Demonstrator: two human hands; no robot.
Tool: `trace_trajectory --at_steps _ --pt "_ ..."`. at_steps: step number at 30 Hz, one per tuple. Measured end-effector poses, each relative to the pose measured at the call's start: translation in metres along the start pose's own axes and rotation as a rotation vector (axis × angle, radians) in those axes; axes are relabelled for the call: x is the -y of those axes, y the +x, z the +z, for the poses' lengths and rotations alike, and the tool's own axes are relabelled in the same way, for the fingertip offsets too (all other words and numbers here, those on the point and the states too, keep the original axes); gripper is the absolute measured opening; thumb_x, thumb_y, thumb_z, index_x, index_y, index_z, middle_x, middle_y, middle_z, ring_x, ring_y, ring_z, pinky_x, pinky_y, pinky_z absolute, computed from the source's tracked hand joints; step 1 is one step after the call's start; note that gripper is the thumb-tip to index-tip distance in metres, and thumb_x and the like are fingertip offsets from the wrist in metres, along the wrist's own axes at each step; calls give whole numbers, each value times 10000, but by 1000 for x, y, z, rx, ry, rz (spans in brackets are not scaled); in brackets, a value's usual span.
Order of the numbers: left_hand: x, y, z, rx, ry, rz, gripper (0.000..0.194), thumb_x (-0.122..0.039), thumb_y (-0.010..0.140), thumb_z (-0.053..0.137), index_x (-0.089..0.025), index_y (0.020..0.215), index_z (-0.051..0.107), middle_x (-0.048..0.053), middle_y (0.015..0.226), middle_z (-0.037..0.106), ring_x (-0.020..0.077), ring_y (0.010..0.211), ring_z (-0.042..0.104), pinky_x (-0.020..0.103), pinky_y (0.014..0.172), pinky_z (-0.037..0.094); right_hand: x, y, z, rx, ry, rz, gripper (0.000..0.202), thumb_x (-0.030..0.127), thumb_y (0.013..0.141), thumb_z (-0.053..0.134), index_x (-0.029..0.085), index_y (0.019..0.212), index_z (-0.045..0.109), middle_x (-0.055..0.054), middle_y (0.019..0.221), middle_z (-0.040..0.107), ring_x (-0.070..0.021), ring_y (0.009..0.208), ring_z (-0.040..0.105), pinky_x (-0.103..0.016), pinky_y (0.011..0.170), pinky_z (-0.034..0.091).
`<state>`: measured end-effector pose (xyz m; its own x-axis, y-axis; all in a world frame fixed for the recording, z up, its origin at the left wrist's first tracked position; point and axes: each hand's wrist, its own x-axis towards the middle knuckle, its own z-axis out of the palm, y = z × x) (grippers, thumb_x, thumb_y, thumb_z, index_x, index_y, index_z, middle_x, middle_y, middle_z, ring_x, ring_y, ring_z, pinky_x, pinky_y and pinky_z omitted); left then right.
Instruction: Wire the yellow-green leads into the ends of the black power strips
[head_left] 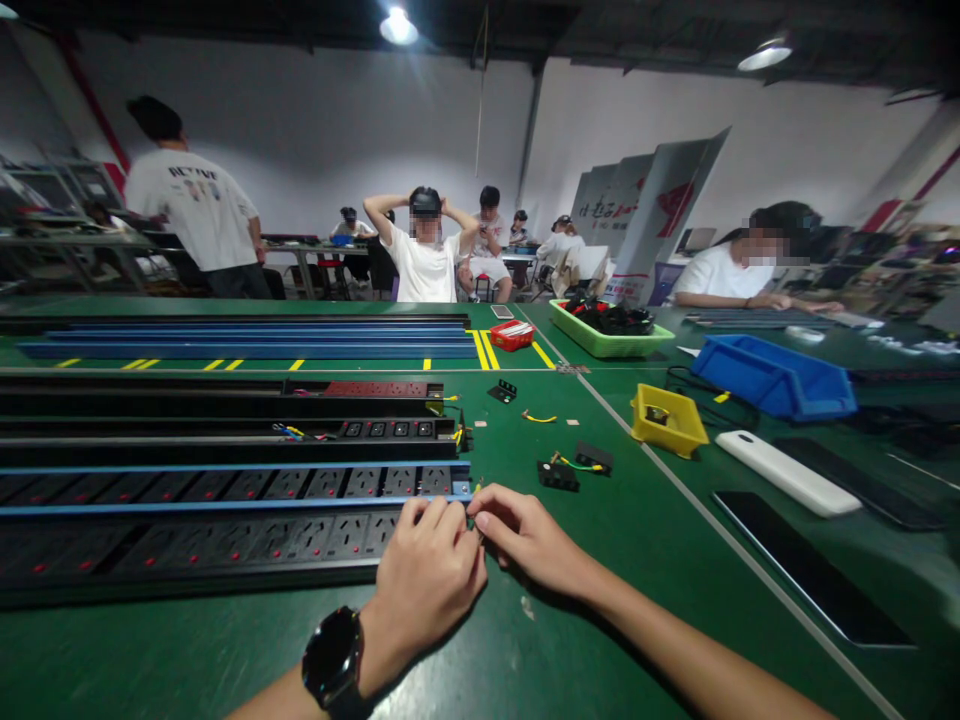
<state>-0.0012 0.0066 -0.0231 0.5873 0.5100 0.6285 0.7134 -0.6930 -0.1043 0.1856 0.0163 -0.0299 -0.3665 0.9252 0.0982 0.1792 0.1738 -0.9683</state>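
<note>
My left hand (431,560), with a black watch (332,655) on the wrist, curls over the right end of the nearest black power strip (225,548) and hides that end. Its fingers are closed. Close against it, my right hand (529,535) has thumb and forefinger bent together at the same end; whatever lies between those fingertips is too small or hidden to make out. Just beyond lies a blue-edged power strip (247,487) with a row of sockets, a bit of yellow-green wire (477,486) showing at its end.
Farther back are two more black strips with loose wires (300,432), blue rails (255,340), black end pieces (559,475) and a yellow-green wire (538,418). To the right stand a yellow bin (669,430), a blue bin (772,385), a green basket (600,342) and a phone (810,570). Co-workers sit beyond.
</note>
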Motion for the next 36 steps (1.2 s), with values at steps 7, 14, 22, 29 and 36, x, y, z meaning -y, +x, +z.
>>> trace_trajectory --at_steps 7,14,22,29,36 --pt "-1 1 -1 -12 2 -9 119 -210 908 630 -202 791 647 35 803 607 227 814 536 410 794 351 5 0 -2 13 -36 -1 324 474 1031 527 206 1076 702 17 777 634 -105 533 552 -221 522 416" --pt "-2 2 -3 27 18 -65 106 -251 882 650 -206 786 654 44 805 605 243 830 530 426 822 358 5 -1 -2 5 -79 -35 249 347 1023 518 196 970 708 -3 856 646 -118 592 566 -249 589 460" --pt "-2 4 -8 94 53 -116 124 -333 865 656 -211 846 649 67 870 609 276 874 523 448 825 364 2 -1 -27 -168 -332 -158 222 310 1026 527 214 1102 711 -58 1035 727 -212 917 663 -333 840 500" --pt "-2 3 -8 132 81 -126 147 -370 874 662 -224 881 649 65 902 607 282 907 517 449 850 364 -5 0 -53 -249 -543 -164 226 301 1022 511 198 1138 675 -65 1019 745 -226 900 679 -360 840 502" --pt "-1 4 -6 136 73 -113 103 -319 886 652 -225 845 638 59 890 610 279 903 521 441 844 362 -3 -6 -43 -36 -739 -224 236 233 1045 479 216 1172 676 -74 1114 750 -223 1041 705 -332 920 511"
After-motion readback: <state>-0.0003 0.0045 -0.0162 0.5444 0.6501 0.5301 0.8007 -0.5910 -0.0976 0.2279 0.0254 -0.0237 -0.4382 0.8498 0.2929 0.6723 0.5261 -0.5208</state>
